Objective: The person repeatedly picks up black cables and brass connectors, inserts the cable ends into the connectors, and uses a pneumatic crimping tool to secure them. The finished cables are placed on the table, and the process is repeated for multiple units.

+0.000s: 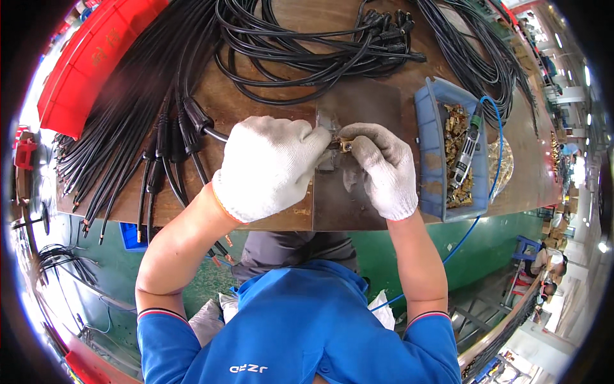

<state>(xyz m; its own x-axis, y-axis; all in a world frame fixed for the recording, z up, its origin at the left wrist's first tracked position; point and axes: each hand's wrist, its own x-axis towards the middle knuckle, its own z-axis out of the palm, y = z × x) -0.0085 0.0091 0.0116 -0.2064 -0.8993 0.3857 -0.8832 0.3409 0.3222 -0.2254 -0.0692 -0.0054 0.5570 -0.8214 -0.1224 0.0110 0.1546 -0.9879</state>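
Observation:
Both my hands wear white knitted gloves and meet over the middle of the table. My left hand [268, 166] is closed round a black cable [216, 134], which enters it from the left, behind a thick black sleeve [198, 116]. Between thumb and fingertips my right hand [387, 166] pinches a small brass fitting [346, 146]. The fitting sits right at my left fingertips, where the cable's end is hidden by the glove. Whether the cable is inside the fitting I cannot tell.
Many black cables [137, 83] lie at the left beside a red bin [96, 57]. Coiled cables [288, 51] cover the far side. On the right, a blue-grey bin [433, 160] holds brass fittings [455, 121] and a power screwdriver [467, 153] with a blue hose [495, 160].

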